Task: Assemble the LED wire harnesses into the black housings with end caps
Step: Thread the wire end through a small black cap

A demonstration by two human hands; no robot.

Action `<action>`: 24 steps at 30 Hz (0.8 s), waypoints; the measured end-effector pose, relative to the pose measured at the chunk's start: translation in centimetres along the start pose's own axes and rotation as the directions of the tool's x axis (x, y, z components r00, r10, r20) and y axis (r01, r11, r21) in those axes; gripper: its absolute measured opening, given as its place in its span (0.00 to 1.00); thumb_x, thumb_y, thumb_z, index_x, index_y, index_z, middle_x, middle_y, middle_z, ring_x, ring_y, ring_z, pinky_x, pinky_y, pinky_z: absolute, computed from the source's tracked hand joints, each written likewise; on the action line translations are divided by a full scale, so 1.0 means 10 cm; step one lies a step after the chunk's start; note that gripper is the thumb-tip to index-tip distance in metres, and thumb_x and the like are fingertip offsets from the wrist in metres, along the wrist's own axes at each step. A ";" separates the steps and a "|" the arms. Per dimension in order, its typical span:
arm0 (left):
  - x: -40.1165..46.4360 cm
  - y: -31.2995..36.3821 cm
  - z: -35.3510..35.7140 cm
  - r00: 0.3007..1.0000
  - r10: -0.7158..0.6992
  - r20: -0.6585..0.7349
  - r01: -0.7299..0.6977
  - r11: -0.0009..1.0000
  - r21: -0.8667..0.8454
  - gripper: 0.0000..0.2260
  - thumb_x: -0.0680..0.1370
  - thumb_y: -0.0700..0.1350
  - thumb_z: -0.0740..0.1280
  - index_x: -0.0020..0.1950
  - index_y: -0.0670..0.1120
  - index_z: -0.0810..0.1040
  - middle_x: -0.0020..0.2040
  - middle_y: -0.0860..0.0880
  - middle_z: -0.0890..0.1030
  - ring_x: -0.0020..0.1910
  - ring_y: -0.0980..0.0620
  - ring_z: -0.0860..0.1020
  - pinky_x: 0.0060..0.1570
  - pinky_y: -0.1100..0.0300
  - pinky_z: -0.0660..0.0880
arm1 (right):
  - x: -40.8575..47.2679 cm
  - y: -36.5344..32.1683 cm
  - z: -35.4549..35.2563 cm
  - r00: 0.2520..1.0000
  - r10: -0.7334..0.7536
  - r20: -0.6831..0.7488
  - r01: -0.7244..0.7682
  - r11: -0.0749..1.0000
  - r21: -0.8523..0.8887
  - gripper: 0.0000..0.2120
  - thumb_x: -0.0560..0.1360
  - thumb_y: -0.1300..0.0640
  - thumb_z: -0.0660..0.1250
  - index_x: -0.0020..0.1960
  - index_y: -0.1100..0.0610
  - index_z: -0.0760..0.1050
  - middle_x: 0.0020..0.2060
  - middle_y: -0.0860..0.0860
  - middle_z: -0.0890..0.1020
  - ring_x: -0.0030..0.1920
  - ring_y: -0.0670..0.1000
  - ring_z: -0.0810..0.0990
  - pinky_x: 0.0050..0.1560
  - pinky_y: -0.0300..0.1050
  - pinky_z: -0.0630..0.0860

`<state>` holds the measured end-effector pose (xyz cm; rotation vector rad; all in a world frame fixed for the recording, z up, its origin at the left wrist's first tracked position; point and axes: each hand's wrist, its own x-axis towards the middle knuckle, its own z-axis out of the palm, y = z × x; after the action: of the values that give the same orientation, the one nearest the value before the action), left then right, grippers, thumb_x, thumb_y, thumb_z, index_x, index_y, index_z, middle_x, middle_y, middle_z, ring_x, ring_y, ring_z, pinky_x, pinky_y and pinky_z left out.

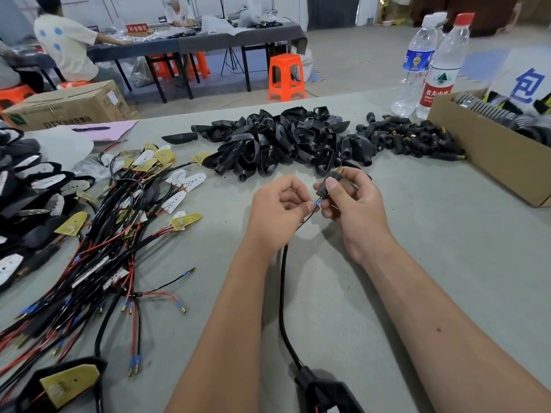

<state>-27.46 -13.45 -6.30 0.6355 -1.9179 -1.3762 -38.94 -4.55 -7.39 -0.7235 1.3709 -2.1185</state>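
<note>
My right hand (351,201) grips a small black end cap (326,186) with a brass tip, held above the grey table. My left hand (280,210) pinches the thin wire ends (310,217) just below the cap, where a blue-sleeved terminal (318,202) meets the cap's opening. From my left hand a black cable (281,305) runs down to a black housing (325,391) lying at the bottom edge. A heap of empty black housings (277,141) lies beyond my hands, with a heap of end caps (414,138) to its right.
A tangle of LED wire harnesses (119,222) covers the table's left side, with finished housings (26,186) at the far left. A cardboard box (477,150) stands at right, two water bottles (429,64) behind it. People work at a far table (196,40).
</note>
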 end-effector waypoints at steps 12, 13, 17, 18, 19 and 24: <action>-0.02 0.04 0.01 0.981 0.174 -0.082 -0.154 0.965 0.211 0.10 0.71 0.32 0.76 0.38 0.42 0.77 0.34 0.43 0.78 0.30 0.56 0.69 0.32 0.62 0.70 | 0.00 0.01 0.00 0.989 0.034 -0.147 -0.034 0.999 0.002 0.11 0.78 0.65 0.73 0.54 0.62 0.72 0.36 0.57 0.83 0.30 0.50 0.78 0.29 0.42 0.74; -0.02 0.03 0.01 0.977 0.200 -0.069 -0.176 0.950 0.257 0.11 0.71 0.32 0.75 0.37 0.43 0.77 0.33 0.45 0.78 0.30 0.57 0.68 0.32 0.63 0.69 | 0.00 0.01 0.00 0.989 0.026 -0.143 -0.028 0.999 -0.015 0.11 0.78 0.65 0.73 0.55 0.63 0.71 0.37 0.59 0.83 0.30 0.50 0.79 0.29 0.41 0.75; -0.01 0.02 0.02 0.959 0.272 -0.076 -0.234 0.916 0.325 0.11 0.71 0.32 0.74 0.37 0.45 0.76 0.32 0.48 0.76 0.29 0.55 0.69 0.31 0.62 0.69 | 0.00 -0.01 0.00 0.988 0.057 -0.145 -0.056 0.998 0.010 0.11 0.78 0.64 0.72 0.53 0.62 0.70 0.33 0.56 0.82 0.28 0.49 0.79 0.27 0.40 0.74; -0.01 0.02 0.03 0.953 0.295 -0.070 -0.254 0.902 0.348 0.11 0.71 0.32 0.74 0.37 0.45 0.76 0.31 0.48 0.76 0.30 0.53 0.69 0.31 0.60 0.69 | 0.00 -0.01 0.00 0.986 0.063 -0.153 -0.062 0.998 0.014 0.11 0.78 0.64 0.73 0.52 0.61 0.70 0.32 0.54 0.82 0.27 0.49 0.79 0.27 0.40 0.74; 0.00 0.02 0.04 0.946 0.318 -0.060 -0.274 0.885 0.377 0.11 0.71 0.32 0.74 0.37 0.46 0.75 0.31 0.48 0.76 0.30 0.52 0.70 0.31 0.58 0.69 | 0.01 -0.01 0.00 0.985 0.064 -0.163 -0.063 0.998 0.009 0.11 0.78 0.63 0.73 0.51 0.60 0.69 0.30 0.52 0.82 0.28 0.50 0.79 0.26 0.40 0.74; 0.00 0.04 0.07 0.933 0.358 -0.047 -0.305 0.852 0.425 0.11 0.71 0.32 0.74 0.37 0.45 0.75 0.31 0.49 0.76 0.30 0.53 0.70 0.31 0.57 0.70 | 0.00 0.00 0.00 0.981 0.061 -0.185 -0.060 0.998 0.007 0.11 0.78 0.63 0.73 0.50 0.59 0.69 0.29 0.50 0.82 0.29 0.50 0.80 0.28 0.40 0.75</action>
<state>-27.97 -12.88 -6.12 0.5329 -2.1120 -0.7018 -38.96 -4.58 -7.42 -0.4871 1.4671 -2.1832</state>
